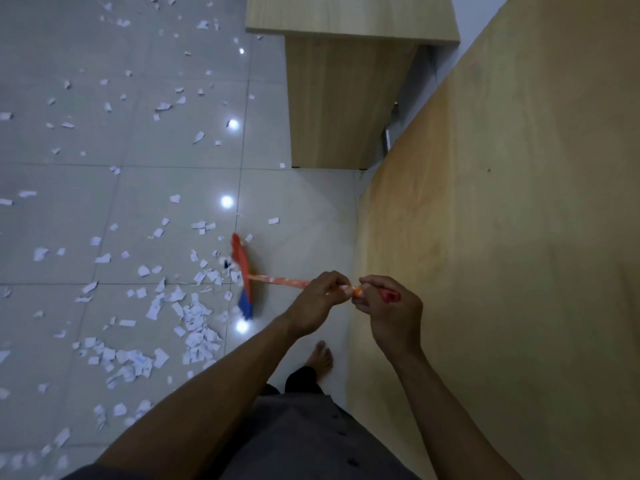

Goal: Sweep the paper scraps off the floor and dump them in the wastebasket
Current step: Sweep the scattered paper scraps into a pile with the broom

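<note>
An orange broom (277, 280) with an orange and blue head (243, 276) stands on the grey tiled floor (86, 188). My left hand (317, 303) grips its handle lower down. My right hand (388, 308) grips the top end of the handle, just right of the left hand. White paper scraps (194, 327) lie scattered over the floor, thickest in a heap left of the broom head. No wastebasket is in view.
A light wooden tabletop (502, 237) fills the right side. A wooden cabinet (343, 102) stands ahead at the top middle. My bare foot (320, 356) rests on the floor beside the tabletop's edge. Ceiling lights reflect as bright spots on the tiles.
</note>
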